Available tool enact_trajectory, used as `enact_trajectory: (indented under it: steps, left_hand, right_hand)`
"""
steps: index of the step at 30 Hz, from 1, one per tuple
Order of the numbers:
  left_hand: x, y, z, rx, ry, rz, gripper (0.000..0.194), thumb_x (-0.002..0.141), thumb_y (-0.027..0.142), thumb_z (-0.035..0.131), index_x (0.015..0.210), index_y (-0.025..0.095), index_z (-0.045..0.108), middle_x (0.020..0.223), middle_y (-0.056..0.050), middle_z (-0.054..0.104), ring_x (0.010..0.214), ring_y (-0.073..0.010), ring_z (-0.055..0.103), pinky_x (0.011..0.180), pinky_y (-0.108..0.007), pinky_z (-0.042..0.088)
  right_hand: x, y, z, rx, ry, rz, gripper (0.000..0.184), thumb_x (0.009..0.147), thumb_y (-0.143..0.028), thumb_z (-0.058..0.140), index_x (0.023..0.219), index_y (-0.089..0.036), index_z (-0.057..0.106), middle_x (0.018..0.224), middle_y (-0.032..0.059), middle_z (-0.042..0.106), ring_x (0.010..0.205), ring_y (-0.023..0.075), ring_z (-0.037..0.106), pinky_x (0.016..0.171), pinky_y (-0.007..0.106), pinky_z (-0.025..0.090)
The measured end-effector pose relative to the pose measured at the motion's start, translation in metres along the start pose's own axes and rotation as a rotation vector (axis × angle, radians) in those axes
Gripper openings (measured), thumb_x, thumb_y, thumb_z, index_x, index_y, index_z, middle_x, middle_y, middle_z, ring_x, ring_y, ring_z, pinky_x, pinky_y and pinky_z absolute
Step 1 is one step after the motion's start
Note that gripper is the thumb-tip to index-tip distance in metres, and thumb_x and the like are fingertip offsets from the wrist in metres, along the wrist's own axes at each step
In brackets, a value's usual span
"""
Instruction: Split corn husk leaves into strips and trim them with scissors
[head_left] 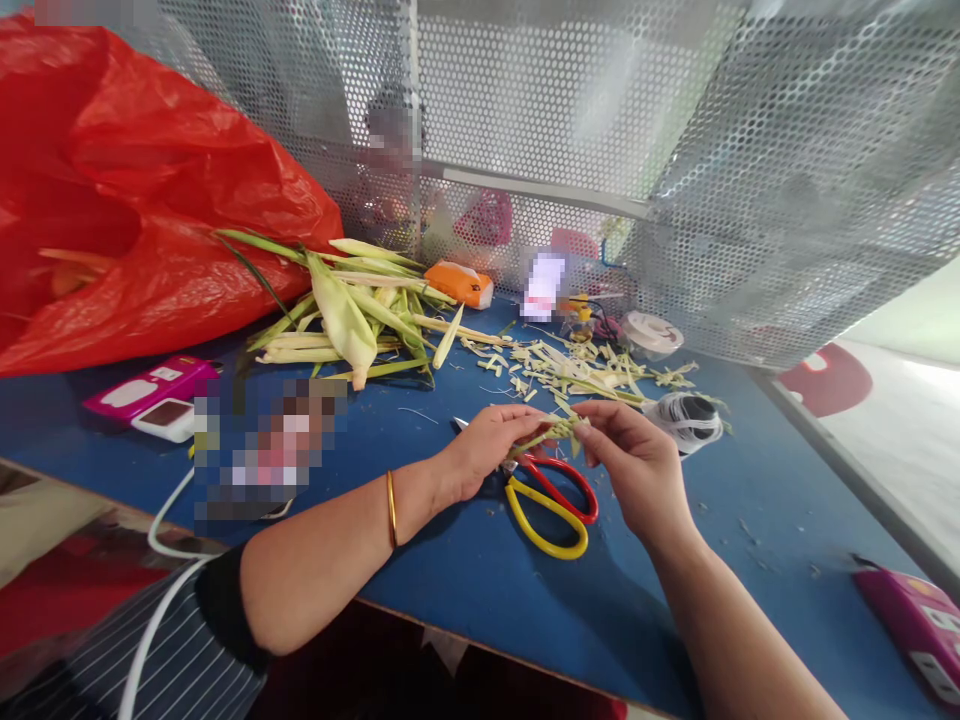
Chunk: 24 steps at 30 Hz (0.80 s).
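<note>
Blue counter [457, 580] beneath; just right of frame centre, a knotty corn-husk strand [559, 429] runs nearly crosswise between the hands, its right end slightly higher. Left hand [480, 450] pinches one end, right hand [641, 465] the other, neither nearer; scissors [559, 552] lie just below in the frame.

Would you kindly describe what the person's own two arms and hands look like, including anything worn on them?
The left hand is bare, with a thin, gold-coloured bangle at the wrist and a dark sleeve with pale pinstripes and a plain black cuff. The right hand is bare, without a bangle; no sleeve shows.
</note>
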<state>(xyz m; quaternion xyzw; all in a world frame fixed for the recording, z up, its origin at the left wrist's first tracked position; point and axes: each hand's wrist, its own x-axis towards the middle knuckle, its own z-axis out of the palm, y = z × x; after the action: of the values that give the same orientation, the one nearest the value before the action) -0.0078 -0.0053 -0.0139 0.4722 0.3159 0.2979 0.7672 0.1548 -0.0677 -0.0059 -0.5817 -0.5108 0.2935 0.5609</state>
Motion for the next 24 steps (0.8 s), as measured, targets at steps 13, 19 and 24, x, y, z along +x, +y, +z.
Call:
enact_trajectory:
  steps: [13, 19, 24]
  left_hand:
    - [-0.001, 0.000, 0.002, -0.015, 0.118, -0.010, 0.024, 0.061, 0.029, 0.084, 0.077, 0.014, 0.073, 0.067, 0.000, 0.063, 0.058, -0.0072, 0.050, 0.059, -0.024, 0.039]
    - [0.001, 0.000, 0.000, -0.163, 0.126, -0.048, 0.027, 0.062, 0.031, 0.084, 0.078, 0.013, 0.074, 0.071, -0.002, 0.062, 0.066, -0.0092, 0.053, 0.058, -0.022, 0.039]
    - [0.001, -0.003, 0.000, -0.218, 0.131, -0.093, 0.022, 0.064, 0.026, 0.083, 0.079, 0.013, 0.074, 0.070, -0.002, 0.062, 0.064, -0.0081, 0.054, 0.057, -0.020, 0.041]
  right_hand:
    - [-0.002, 0.003, 0.007, 0.135, 0.067, 0.042, 0.028, 0.079, -0.041, 0.071, 0.096, -0.019, 0.068, 0.079, 0.0014, 0.067, 0.054, 0.0094, 0.052, 0.051, 0.025, 0.044]
    - [0.000, 0.003, 0.006, 0.158, 0.025, 0.142, 0.029, 0.072, -0.043, 0.076, 0.083, -0.017, 0.071, 0.061, -0.0004, 0.061, 0.051, 0.0106, 0.049, 0.050, 0.025, 0.040]
    - [-0.005, 0.005, 0.014, 0.114, 0.022, 0.161, 0.025, 0.069, -0.041, 0.077, 0.072, -0.017, 0.070, 0.051, -0.0030, 0.054, 0.049, 0.0099, 0.044, 0.048, 0.024, 0.035]
